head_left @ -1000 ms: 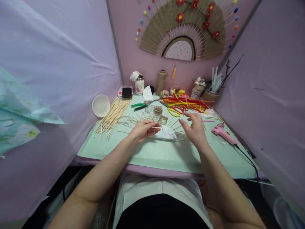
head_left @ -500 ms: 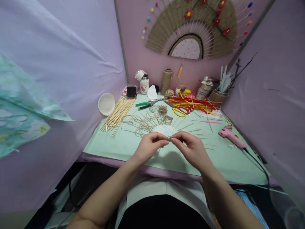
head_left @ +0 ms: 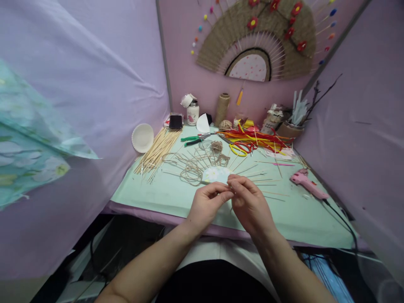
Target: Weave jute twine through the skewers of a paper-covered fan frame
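My left hand (head_left: 208, 202) and my right hand (head_left: 251, 202) meet just in front of a pale flowered semicircle (head_left: 213, 174) on the table. Both are closed in a pinch, fingertips touching, on a thin strand that looks like twine and is mostly hidden by the fingers. Thin sticks (head_left: 251, 168) fan out from the semicircle. Loose loops of brown twine (head_left: 192, 171) lie over the sticks on its left, and a small twine ball (head_left: 216, 146) rests behind.
Bamboo skewers (head_left: 159, 149) lie at left near a white dish (head_left: 142, 138). Green-handled pliers (head_left: 194, 139), scissors (head_left: 239, 149) and red and yellow pipe cleaners (head_left: 252, 136) are behind. A corded pink glue gun (head_left: 308, 184) lies at right. A decorated fan (head_left: 217, 48) hangs on the back wall.
My hands have moved slightly right and closer together. The right hand has turned more upright, its fingertips now over the left ones. The view has shifted slightly.
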A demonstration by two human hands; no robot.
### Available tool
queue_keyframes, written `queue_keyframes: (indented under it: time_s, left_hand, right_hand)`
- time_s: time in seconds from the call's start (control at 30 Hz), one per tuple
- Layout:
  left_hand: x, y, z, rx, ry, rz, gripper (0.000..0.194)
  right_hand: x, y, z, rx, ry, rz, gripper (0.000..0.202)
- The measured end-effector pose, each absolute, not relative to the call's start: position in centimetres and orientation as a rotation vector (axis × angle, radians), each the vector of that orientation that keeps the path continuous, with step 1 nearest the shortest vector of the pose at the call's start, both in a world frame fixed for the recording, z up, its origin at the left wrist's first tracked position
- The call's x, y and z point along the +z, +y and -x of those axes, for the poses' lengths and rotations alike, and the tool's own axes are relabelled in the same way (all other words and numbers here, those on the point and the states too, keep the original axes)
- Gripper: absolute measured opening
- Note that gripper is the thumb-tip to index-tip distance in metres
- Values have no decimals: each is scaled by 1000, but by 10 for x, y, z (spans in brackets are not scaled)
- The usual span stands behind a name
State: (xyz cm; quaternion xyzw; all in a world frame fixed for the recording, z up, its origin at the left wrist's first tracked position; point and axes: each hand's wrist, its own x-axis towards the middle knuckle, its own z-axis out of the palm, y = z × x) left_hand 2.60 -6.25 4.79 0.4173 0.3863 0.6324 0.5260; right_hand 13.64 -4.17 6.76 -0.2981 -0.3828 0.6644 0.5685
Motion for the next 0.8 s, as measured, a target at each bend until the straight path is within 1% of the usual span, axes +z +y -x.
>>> queue_keyframes:
  time_s: [0.13, 0.33, 0.57, 0.67, 0.73, 0.8]
  left_hand:
    - [48, -57, -32, 1494, 925, -832, 15]
    - [53, -52, -38, 1522, 844, -700, 28]
    - [57, -50, -43, 1471, 839, -679, 34]
    - [57, -46, -38, 1462, 861, -694, 35]
    - [58, -40, -28, 1471, 862, -676, 35]
    - [61, -34, -15, 1494, 856, -633, 35]
  right_hand:
    - [66, -36, -127, 1610, -705, 726, 19]
    - [61, -27, -123, 1558, -687, 716, 24]
    - [51, -21, -124, 1481, -872, 773, 27]
    - [50, -3, -134, 1436, -1160, 811, 27]
    - [53, 27, -147, 1314, -1480, 912, 31]
    - [60, 71, -161, 912, -1790, 1176, 35]
